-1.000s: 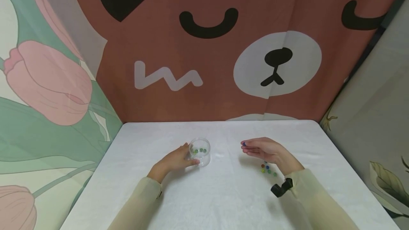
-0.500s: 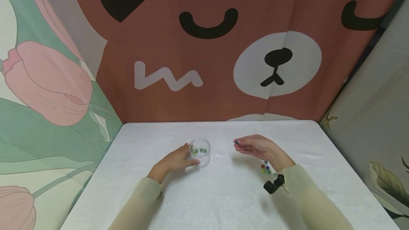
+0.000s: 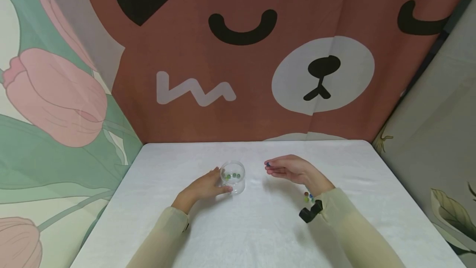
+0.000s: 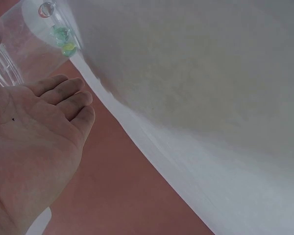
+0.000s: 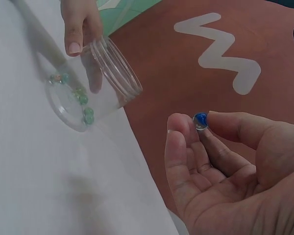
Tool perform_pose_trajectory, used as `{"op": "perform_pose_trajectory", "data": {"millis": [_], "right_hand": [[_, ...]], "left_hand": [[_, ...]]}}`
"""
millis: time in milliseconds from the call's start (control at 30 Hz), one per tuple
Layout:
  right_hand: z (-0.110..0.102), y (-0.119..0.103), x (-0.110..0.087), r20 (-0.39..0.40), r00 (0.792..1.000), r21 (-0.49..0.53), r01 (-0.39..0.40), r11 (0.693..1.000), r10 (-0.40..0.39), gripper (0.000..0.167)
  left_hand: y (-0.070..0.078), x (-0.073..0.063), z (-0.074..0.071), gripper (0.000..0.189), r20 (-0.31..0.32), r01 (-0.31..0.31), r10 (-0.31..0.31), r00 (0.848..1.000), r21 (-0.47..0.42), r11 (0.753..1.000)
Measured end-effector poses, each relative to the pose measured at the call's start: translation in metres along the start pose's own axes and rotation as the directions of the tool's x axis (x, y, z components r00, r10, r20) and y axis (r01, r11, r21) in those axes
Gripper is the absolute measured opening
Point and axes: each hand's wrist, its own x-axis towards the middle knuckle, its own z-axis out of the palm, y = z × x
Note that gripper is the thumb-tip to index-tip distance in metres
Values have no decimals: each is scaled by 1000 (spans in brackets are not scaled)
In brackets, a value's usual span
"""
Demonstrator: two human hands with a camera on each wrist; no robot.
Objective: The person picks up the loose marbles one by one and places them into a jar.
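A blue and clear marble is pinched between the thumb and fingertips of my right hand, raised over the table to the right of a clear jar. That jar stands upright with its mouth uncovered, and several greenish marbles lie at its bottom. My left hand holds the jar from the left side, thumb in front and fingers behind. In the left wrist view the palm faces the camera, with the jar partly out of frame at the upper left.
Several loose marbles lie on the white-covered table below my right wrist, partly hidden by it. A dark strap piece hangs from the right sleeve. A brown printed curtain rises behind the table's far edge.
My right hand has moved left toward the jar, carrying the blue marble, and its forearm now covers more of the loose marbles. The left hand and jar have stayed put.
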Motion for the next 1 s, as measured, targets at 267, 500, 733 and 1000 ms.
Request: {"op": "perform_pose_trajectory", "data": {"millis": [267, 500, 733, 1000], "right_hand": [[10, -2, 8, 51, 998, 4, 34, 999, -35, 37], [22, -5, 17, 56, 998, -10, 28, 1000, -28, 35], [36, -7, 30, 45, 999, -47, 7, 999, -5, 33], [52, -7, 41, 40, 999, -76, -4, 997, 7, 31]], "left_hand": [[3, -2, -1, 105, 0, -6, 6, 1000, 2, 1000], [4, 0, -1, 100, 7, 12, -12, 1000, 14, 1000], [3, 1, -1, 100, 4, 10, -10, 1000, 18, 1000], [3, 1, -1, 98, 5, -6, 6, 1000, 3, 1000]]}}
